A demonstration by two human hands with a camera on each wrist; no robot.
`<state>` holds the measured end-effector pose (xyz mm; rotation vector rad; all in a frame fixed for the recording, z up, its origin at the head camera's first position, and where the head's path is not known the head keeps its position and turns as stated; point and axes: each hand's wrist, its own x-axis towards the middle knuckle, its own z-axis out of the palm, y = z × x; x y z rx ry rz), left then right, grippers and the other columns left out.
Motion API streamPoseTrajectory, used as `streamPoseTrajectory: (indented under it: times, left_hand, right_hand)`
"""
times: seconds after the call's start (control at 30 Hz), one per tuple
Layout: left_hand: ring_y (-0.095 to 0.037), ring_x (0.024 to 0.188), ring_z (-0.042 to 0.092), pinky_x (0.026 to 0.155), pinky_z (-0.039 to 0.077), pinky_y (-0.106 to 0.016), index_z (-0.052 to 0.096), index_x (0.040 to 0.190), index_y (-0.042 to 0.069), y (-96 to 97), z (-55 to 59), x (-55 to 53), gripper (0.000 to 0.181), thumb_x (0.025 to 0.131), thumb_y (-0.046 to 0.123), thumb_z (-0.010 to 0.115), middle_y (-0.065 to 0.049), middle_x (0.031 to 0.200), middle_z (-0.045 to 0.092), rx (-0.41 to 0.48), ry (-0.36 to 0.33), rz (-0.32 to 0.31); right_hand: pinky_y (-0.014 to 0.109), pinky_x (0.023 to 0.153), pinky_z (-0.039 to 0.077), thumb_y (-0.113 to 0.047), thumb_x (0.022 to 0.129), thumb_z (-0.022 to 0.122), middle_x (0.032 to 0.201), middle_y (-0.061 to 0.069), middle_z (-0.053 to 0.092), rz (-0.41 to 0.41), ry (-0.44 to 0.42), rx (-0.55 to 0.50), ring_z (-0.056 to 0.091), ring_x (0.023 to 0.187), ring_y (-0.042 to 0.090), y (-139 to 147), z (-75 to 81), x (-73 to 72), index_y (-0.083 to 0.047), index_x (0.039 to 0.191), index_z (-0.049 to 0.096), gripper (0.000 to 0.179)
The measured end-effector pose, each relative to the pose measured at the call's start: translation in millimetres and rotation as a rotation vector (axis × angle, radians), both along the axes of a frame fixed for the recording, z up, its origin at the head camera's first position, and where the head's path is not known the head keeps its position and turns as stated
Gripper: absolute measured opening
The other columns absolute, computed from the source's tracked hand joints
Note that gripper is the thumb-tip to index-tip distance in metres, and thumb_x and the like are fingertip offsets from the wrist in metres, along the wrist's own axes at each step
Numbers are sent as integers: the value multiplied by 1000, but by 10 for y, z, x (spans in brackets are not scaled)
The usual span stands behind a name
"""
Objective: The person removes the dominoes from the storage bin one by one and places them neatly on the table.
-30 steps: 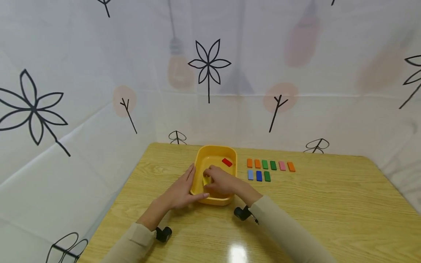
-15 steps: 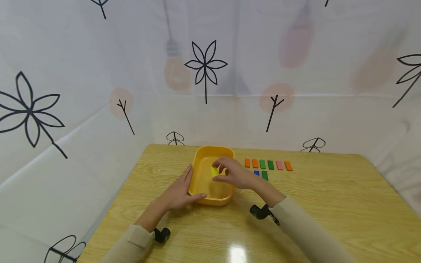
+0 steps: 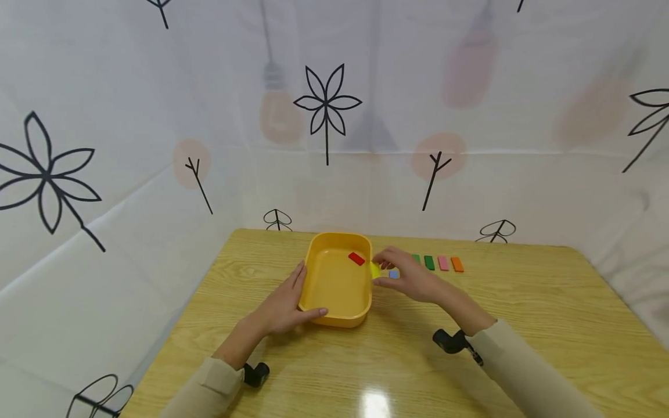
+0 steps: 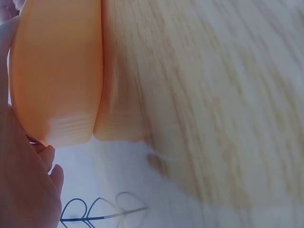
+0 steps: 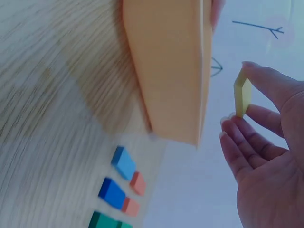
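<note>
A yellow plastic tray (image 3: 337, 287) lies on the table with a single red block (image 3: 356, 259) inside, toward its far end. My left hand (image 3: 279, 305) rests against the tray's left side and near corner, fingers straight along the wall and thumb spread across the front rim. My right hand (image 3: 415, 280) pinches a flat yellow block (image 5: 242, 97) between thumb and fingertips. In the head view that block overlaps the tray's right rim; in the right wrist view it is raised above the rim's level. Part of a light blue block (image 3: 394, 274) shows under the right hand.
Right of the tray, flat blocks lie in two rows, partly hidden by the right hand: green (image 3: 429, 262), pink (image 3: 443, 263) and orange (image 3: 457, 264) ones, plus a dark blue block (image 5: 112, 193). A patterned white cloth (image 3: 334, 191) hangs behind the wooden table (image 3: 522, 302).
My right hand has lifted the yellow block from inside the tray and carried it right to the tray's right rim. The left hand stays at the tray.
</note>
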<state>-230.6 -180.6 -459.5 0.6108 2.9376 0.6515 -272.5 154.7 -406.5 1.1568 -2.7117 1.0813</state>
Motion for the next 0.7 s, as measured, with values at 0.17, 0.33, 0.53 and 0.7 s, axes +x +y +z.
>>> streamPoseTrajectory:
  times: [0.17,0.33,0.53,0.7]
  left_hand:
    - [-29,156,16,124,24,-48,4,164,4,-3,-12,-5,120,87,84,49,-9,173,0,-5,5,3]
    - [-29,156,15,124,24,-48,5,164,3,-8,-22,-10,120,87,84,49,-9,173,0,-8,5,3]
    - [-28,156,15,124,24,-47,4,164,4,-12,-17,-10,120,87,84,49,-9,172,0,-9,8,-1]
    - [-28,156,15,124,23,-46,3,164,4,-17,-27,-14,120,87,83,50,-9,173,0,-15,7,-2]
  right_hand:
    - [55,96,52,-19,95,76,120,10,61,-26,27,-7,62,110,33,179,-45,-13,0,127,62,40]
    - [56,97,52,-17,94,76,119,10,61,-53,32,1,62,111,35,355,-117,-26,1,125,63,38]
    - [56,93,53,-16,93,77,118,11,63,-82,80,39,63,108,37,555,-166,-16,1,124,64,37]
    - [59,93,51,-14,95,75,115,11,60,-115,46,69,60,108,38,728,-215,-25,3,124,63,37]
